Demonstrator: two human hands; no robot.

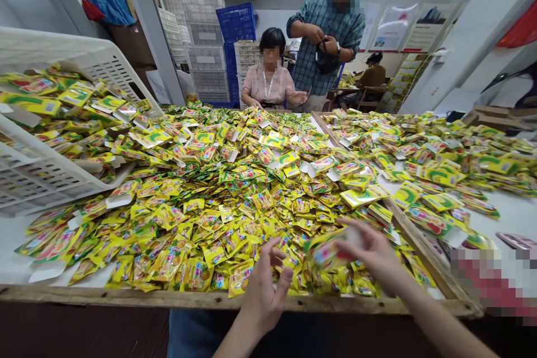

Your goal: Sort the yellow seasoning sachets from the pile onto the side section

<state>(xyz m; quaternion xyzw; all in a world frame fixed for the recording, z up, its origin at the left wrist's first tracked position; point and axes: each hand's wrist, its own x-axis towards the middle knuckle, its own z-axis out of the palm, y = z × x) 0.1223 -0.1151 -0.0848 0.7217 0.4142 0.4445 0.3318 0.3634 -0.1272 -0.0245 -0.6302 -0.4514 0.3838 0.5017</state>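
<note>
My right hand (377,257) grips a small yellow-green carton (327,249), blurred by motion, just above the heap near the front of the table. My left hand (266,288) is over the front edge, its fingers loosely bent and the thumb apart, with nothing visible in it. Beneath and around both hands spreads a deep heap of small yellow sachets (172,260). Flattish yellow cartons (363,196), several with white flaps standing out, lie on top of the heap and beyond it.
A tipped white crate (126,75) at left spills cartons onto the table. A wooden rim (142,296) runs along the front; a wooden divider (413,240) separates more cartons (440,173) at right. Across the table are a seated person (268,81) and a standing one (325,39). Stacked crates (205,56) stand behind.
</note>
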